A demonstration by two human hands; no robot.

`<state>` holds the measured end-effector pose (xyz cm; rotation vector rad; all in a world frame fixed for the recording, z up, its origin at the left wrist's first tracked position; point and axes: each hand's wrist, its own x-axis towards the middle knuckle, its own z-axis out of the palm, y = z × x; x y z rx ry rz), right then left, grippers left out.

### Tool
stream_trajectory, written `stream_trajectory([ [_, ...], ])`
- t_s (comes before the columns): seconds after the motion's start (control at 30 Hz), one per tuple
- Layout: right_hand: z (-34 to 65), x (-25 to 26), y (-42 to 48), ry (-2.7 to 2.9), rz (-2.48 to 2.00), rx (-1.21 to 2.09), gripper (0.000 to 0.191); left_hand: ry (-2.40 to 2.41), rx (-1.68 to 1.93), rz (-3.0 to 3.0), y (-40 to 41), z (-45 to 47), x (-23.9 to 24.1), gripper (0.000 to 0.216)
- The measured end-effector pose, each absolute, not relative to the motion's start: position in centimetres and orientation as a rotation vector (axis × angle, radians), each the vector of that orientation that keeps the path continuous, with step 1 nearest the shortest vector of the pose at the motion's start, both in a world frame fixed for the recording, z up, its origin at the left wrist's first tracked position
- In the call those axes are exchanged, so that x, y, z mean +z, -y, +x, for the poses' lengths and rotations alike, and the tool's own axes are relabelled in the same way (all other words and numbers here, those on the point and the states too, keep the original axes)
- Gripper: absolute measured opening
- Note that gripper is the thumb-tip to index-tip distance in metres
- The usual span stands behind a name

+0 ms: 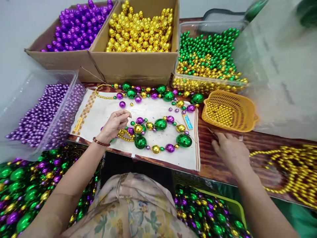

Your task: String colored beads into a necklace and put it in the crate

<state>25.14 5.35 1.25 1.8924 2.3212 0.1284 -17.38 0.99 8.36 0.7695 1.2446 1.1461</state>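
Note:
My left hand [114,124] hovers over a white cloth [158,150], fingers pinched together on what looks like a thin thread or needle; I cannot make it out clearly. A strung garland of green, gold and purple balls [160,125] lies on the cloth just right of it. A second strand [148,92] runs along the cloth's far edge. My right hand [229,150] rests on the wooden table [218,165] to the right, fingers curled at a small dark thing I cannot name. A bead bracelet circles my left wrist.
Cardboard boxes of purple balls [76,23] and gold balls [141,29] stand at the back. A clear bin of green and gold beads [208,56] is at right, a clear bin of purple beads [42,112] at left, and a yellow basket [230,110] nearby. Finished garlands [27,191] are piled below.

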Motion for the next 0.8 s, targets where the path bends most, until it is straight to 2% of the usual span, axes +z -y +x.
stream_trajectory([
  [0.1, 24.2, 0.6, -5.9, -2.205, 1.863, 0.245, 0.03, -1.232, 1.162, 0.769, -1.0, -17.4, 8.2, 0.024],
  [0.3, 23.8, 0.2, -6.3, -2.165, 1.927, 0.25, 0.036, -1.189, 1.196, 0.746, -1.2, -17.3, 7.9, 0.024],
  [0.53, 24.5, 1.2, -4.6, -2.143, 2.234, -0.004, 0.033, -1.153, 1.219, 0.697, -1.3, -17.5, 7.7, 0.021],
  [0.67, 22.5, 3.1, -3.9, -2.483, 2.184, -0.209, 0.035, -1.129, 1.219, 0.703, -1.3, -17.5, 7.6, 0.021],
  [0.8, 17.4, 5.5, -4.8, -2.727, 1.933, -0.113, 0.037, -1.136, 1.222, 0.701, -1.4, -17.4, 7.5, 0.021],
])
